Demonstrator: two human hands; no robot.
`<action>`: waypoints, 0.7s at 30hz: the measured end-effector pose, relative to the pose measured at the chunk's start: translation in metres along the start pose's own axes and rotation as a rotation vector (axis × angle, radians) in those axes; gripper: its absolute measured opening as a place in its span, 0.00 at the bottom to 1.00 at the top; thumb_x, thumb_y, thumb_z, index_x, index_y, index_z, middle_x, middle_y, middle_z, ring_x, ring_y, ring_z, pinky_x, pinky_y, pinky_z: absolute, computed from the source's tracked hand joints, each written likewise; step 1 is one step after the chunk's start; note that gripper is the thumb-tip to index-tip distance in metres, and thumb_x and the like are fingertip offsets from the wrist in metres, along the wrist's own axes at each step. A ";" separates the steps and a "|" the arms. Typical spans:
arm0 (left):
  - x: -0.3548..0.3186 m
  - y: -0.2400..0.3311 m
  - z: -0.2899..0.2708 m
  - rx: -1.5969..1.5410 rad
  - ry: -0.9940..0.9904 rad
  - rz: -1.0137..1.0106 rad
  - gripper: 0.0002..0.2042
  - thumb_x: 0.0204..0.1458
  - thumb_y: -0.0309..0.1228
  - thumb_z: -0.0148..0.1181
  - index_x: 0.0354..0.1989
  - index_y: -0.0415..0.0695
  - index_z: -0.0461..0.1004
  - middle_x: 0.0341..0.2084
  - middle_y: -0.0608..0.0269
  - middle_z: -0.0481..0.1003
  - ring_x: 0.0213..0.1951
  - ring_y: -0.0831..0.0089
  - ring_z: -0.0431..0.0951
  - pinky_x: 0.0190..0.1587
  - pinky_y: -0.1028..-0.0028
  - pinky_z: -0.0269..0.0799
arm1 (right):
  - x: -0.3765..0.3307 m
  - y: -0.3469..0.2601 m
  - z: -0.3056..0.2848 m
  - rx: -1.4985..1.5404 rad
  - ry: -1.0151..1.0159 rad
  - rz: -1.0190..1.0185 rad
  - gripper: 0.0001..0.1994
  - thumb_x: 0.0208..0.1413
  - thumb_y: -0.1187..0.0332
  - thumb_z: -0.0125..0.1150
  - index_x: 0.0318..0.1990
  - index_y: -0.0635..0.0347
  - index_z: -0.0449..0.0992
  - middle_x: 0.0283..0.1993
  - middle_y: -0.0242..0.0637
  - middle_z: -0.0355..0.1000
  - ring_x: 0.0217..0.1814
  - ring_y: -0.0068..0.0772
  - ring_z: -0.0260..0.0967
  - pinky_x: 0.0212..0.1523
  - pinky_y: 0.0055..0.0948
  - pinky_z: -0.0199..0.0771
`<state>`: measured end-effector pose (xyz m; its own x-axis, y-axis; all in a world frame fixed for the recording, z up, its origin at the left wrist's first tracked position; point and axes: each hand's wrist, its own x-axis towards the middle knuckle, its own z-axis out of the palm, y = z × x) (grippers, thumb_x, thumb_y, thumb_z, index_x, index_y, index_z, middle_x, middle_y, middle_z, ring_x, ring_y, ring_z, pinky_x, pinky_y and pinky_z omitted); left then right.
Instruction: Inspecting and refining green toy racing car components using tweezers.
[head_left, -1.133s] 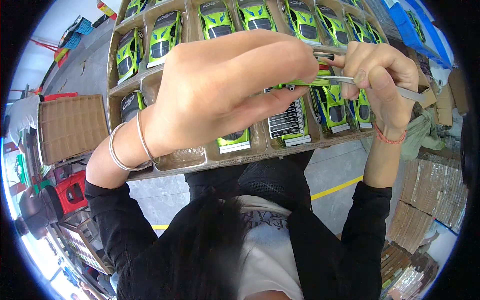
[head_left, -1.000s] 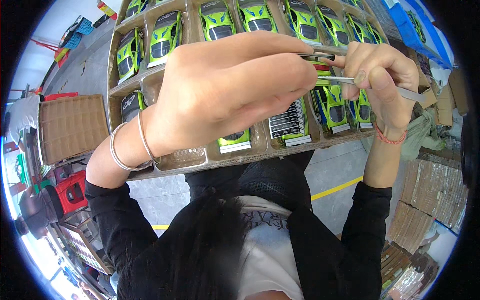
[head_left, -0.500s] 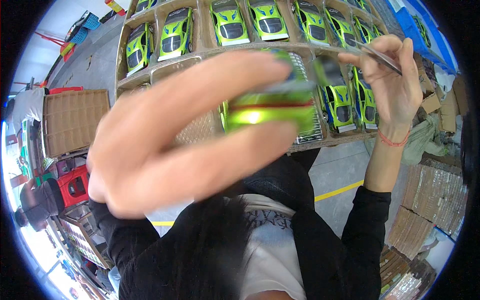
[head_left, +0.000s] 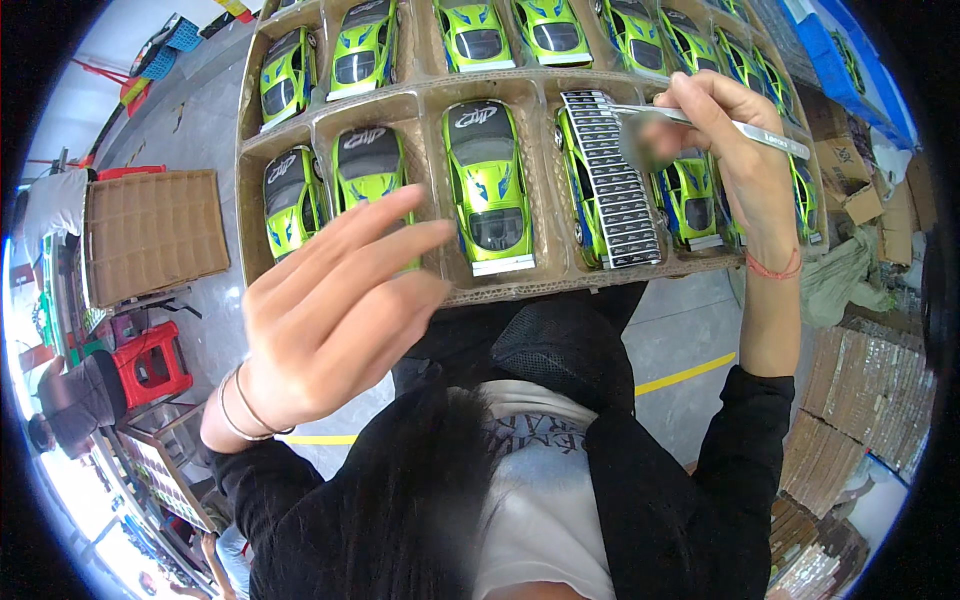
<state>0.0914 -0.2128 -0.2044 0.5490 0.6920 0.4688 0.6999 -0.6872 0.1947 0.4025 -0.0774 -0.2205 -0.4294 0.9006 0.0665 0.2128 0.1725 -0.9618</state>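
My right hand is closed around silver tweezers. Their tips reach the upper end of a narrow sheet of small black labels, though a blurred patch beside the fingers hides some detail. This sheet lies slanted over a green toy car in the tray's near row. Empty, with fingers stretched apart, my left hand hovers over the tray's front edge and partly covers another toy car. Between the hands, a green toy car with a black front part sits in its own compartment.
The brown molded tray holds several more green cars in rows. A blue crate stands at the far right, above stacked cardboard. On the left are an empty divided tray and a red stool.
My left hand has let go of the toy car, which now rests in the near row, and has drawn back left. The tweezers have come down to the label sheet.
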 end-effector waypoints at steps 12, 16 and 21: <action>0.051 0.008 0.021 -0.064 -0.250 0.154 0.14 0.40 0.23 0.61 0.39 0.43 0.79 0.50 0.49 0.76 0.51 0.50 0.79 0.47 0.61 0.79 | 0.008 0.024 -0.018 0.027 0.029 0.035 0.14 0.64 0.62 0.56 0.35 0.65 0.78 0.26 0.36 0.77 0.25 0.19 0.71 0.29 0.18 0.72; 0.061 -0.010 0.029 0.111 -0.009 0.267 0.17 0.41 0.22 0.63 0.45 0.39 0.80 0.49 0.45 0.77 0.49 0.48 0.80 0.47 0.63 0.80 | 0.010 0.027 -0.020 -0.004 0.008 0.035 0.14 0.64 0.62 0.56 0.35 0.65 0.78 0.27 0.35 0.77 0.25 0.18 0.71 0.29 0.17 0.71; 0.075 -0.011 0.025 0.022 0.086 0.090 0.19 0.44 0.20 0.69 0.48 0.37 0.79 0.48 0.46 0.77 0.48 0.58 0.81 0.47 0.69 0.79 | 0.010 0.026 -0.019 0.006 -0.023 0.050 0.12 0.63 0.63 0.58 0.33 0.63 0.77 0.27 0.34 0.77 0.26 0.16 0.71 0.28 0.16 0.69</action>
<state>0.1365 -0.1482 -0.1931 0.5698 0.6056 0.5556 0.6596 -0.7402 0.1303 0.4201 -0.0563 -0.2397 -0.4385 0.8987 0.0120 0.2292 0.1247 -0.9654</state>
